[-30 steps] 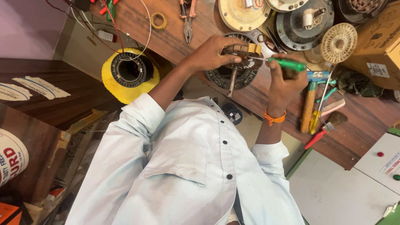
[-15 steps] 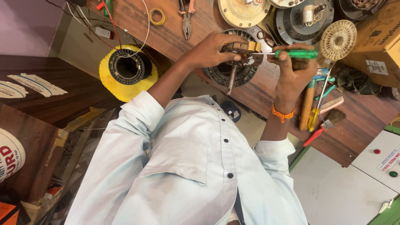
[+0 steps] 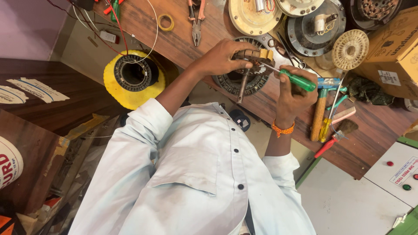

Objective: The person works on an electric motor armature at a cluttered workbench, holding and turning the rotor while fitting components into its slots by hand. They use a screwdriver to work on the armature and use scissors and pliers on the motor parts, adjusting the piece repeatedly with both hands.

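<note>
Left grip [image 3: 220, 57] clasping motor core [image 3: 254, 55], right grip [image 3: 296, 92] clasping green screwdriver [image 3: 298, 80], cardboard box [image 3: 398, 37] beyond

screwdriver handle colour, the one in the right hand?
Green, translucent-looking; the screwdriver is gripped by the right hand. The head view shows it best.

two hands [image 3: 222, 56] – one green screwdriver [image 3: 298, 80], one pliers [image 3: 197, 19], one hammer [image 3: 321, 104]

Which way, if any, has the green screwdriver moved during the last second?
Yes. The green screwdriver in the right hand has dropped slightly in the picture, ending closer to the blue hammer head.
</note>
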`<action>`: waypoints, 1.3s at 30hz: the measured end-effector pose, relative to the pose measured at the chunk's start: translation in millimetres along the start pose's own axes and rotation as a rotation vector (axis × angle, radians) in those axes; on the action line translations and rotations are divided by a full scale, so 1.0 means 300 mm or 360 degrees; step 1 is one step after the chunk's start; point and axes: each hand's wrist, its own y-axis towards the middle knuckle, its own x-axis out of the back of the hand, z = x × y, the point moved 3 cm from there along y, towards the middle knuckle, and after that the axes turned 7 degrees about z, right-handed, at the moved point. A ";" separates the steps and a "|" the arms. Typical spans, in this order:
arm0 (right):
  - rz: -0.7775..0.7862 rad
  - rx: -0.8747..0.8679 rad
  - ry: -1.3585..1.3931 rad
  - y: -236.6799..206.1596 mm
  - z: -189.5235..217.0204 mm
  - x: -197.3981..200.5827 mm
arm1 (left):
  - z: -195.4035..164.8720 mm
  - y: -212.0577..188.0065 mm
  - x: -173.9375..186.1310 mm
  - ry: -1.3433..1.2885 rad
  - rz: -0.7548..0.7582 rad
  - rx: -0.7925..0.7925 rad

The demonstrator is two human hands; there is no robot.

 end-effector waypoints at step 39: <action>-0.0379 0.0095 -0.0057 -0.167 0.032 0.123 | -0.114 -0.050 -0.001 0.0404 0.0131 -0.0253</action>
